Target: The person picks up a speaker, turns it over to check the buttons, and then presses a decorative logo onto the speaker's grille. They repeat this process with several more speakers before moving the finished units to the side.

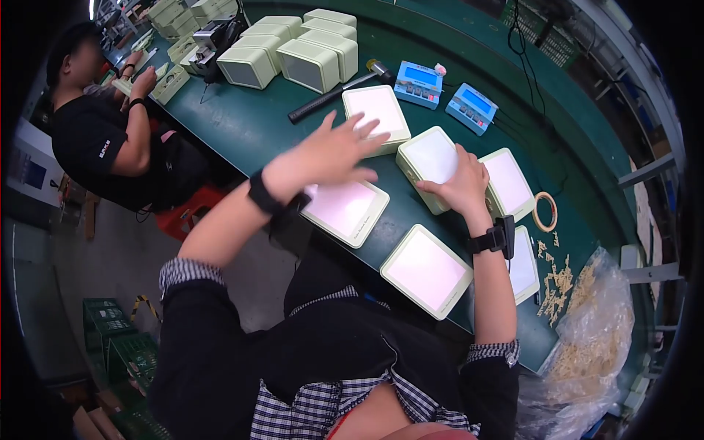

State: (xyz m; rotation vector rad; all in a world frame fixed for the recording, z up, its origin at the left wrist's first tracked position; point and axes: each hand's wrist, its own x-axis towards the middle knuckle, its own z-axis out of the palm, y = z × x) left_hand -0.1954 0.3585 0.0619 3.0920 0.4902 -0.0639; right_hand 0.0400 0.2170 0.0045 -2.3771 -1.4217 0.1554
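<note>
Fingers spread and slightly blurred, my left hand [323, 154] hovers over the bench with nothing in it. Beneath it lies a square pale-green device with a glowing screen [345, 213], partly covered by the hand. My right hand [467, 183] grips another such device [433, 155] by its near and right sides, thumb on the front edge. Around these are more lit devices: one beyond my left fingers [385, 110], one to the right [507, 183], one at the bench's near edge [427, 271], and one partly hidden behind my right forearm [523, 268].
Pale-green boxes [312, 62] stand in rows farther back on the green bench. A hammer [330, 99], two blue display units [419, 82], a tape roll [545, 212], scattered beige parts [559, 286] and a plastic bag [598, 330] lie about. A co-worker [110, 139] sits at left.
</note>
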